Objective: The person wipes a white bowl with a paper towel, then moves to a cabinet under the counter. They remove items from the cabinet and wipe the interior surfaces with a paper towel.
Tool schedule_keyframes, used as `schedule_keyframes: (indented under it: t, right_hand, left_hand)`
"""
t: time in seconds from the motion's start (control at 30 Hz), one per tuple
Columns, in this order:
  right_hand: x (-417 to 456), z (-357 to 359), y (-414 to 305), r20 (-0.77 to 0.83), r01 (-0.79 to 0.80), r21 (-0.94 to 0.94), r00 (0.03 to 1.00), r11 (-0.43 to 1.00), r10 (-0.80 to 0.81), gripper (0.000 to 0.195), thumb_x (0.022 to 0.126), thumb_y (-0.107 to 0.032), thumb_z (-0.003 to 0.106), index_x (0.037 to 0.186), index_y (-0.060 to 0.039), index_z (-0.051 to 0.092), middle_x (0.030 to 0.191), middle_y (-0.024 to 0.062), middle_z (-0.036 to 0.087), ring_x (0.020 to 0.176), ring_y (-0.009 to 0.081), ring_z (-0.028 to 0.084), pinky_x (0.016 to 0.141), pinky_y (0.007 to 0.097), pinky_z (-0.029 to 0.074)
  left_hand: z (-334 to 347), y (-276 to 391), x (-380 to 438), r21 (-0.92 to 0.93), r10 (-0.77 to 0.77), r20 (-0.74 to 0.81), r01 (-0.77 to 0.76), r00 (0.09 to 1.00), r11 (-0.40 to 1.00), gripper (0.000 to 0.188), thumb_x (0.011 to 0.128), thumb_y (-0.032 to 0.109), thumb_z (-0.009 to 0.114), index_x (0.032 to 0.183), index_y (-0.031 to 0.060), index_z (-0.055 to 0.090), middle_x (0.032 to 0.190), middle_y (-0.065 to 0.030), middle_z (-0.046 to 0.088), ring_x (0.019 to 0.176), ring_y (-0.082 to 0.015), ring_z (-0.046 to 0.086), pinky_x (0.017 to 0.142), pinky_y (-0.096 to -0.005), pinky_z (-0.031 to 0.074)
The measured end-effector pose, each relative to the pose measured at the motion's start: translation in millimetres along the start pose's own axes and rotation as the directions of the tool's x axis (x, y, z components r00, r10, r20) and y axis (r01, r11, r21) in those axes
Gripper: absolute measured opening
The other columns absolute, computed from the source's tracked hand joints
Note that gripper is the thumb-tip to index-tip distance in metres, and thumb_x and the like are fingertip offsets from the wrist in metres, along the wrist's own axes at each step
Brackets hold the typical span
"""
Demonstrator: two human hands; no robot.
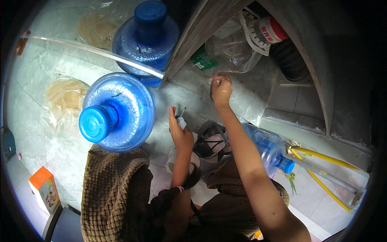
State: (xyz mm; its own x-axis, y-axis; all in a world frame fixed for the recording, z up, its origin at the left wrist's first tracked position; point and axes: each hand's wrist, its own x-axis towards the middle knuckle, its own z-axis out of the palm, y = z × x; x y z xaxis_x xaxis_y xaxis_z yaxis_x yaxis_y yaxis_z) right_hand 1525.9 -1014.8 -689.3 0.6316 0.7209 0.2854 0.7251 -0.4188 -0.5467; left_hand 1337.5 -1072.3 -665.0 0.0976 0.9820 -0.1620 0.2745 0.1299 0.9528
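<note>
My left hand is raised over the tiled floor, its fingers around a crumpled white tissue. A thin dark and silvery stick-like item shows by those fingers; what it is, I cannot tell. Further up and to the right, my right hand is closed on a small white piece, perhaps tissue, near the floor beside a large clear plastic bottle with a green label. A blue water-cooler jug with a blue cap stands left of my left hand. Beneath my right forearm lies another blue water jug.
Bagged dry noodles lie left of the jug. A reflective panel with a metal edge stands behind. A black corrugated pipe rises inside the cabinet. Yellow hoses are at the right, a dark plastic bag between my arms, an orange-white box lower left.
</note>
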Motion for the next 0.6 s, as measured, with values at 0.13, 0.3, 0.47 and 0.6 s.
schedule_keyframes:
  t: [0.13, 0.3, 0.47, 0.6]
  right_hand:
    - [-11.6, 4.5, -2.9, 0.022, -0.032, 0.031, 0.999, 0.999, 0.031, 0.003, 0.07, -0.001, 0.062, 0.067, -0.0011, 0.06, 0.078, 0.0145, 0.057, 0.08, 0.0325, 0.055, 0.073, 0.0399, 0.043]
    - [-3.8, -8.5, 18.3, 0.06, 0.098, 0.007, 0.993, 0.995, -0.099, 0.003, 0.07, -0.004, 0.062, 0.071, -0.0014, 0.062, 0.075, 0.0146, 0.057, 0.075, 0.0343, 0.055, 0.068, 0.0431, 0.043]
    - [-1.4, 2.9, 25.2, -0.104, 0.076, -0.034, 0.991, 0.997, -0.079, 0.005, 0.07, -0.005, 0.064, 0.069, -0.0037, 0.059, 0.073, 0.0135, 0.056, 0.072, 0.0338, 0.054, 0.066, 0.0436, 0.043]
    - [-28.0, -0.8, -6.8, 0.125, 0.205, 0.034, 0.97, 0.978, -0.208, 0.005, 0.071, -0.006, 0.063, 0.07, -0.0033, 0.058, 0.073, 0.0144, 0.056, 0.074, 0.0349, 0.053, 0.069, 0.0427, 0.042]
  left_hand:
    - [1.7, -0.7, -0.5, 0.008, 0.001, -0.006, -0.001, 1.0, 1.0, 0.084, 0.063, -0.022, 0.038, 0.141, 0.0058, 0.023, 0.135, -0.0165, 0.041, 0.127, -0.0274, 0.039, 0.095, -0.0346, 0.034]
    - [0.7, -1.8, -1.1, -0.023, 0.024, -0.009, -0.024, 1.0, 0.999, 0.083, 0.064, -0.022, 0.039, 0.14, 0.0056, 0.023, 0.135, -0.0165, 0.041, 0.126, -0.0276, 0.039, 0.096, -0.0344, 0.034]
    - [1.8, 0.6, -6.4, -0.041, 0.014, -0.001, -0.014, 1.0, 0.999, 0.082, 0.065, -0.023, 0.037, 0.14, 0.0044, 0.023, 0.134, -0.0176, 0.041, 0.125, -0.0277, 0.04, 0.097, -0.0342, 0.035]
    - [4.7, -3.6, -5.9, -0.084, 0.015, -0.002, -0.015, 1.0, 0.996, 0.081, 0.065, -0.024, 0.036, 0.14, 0.003, 0.023, 0.135, -0.0185, 0.04, 0.125, -0.0272, 0.039, 0.097, -0.033, 0.035]
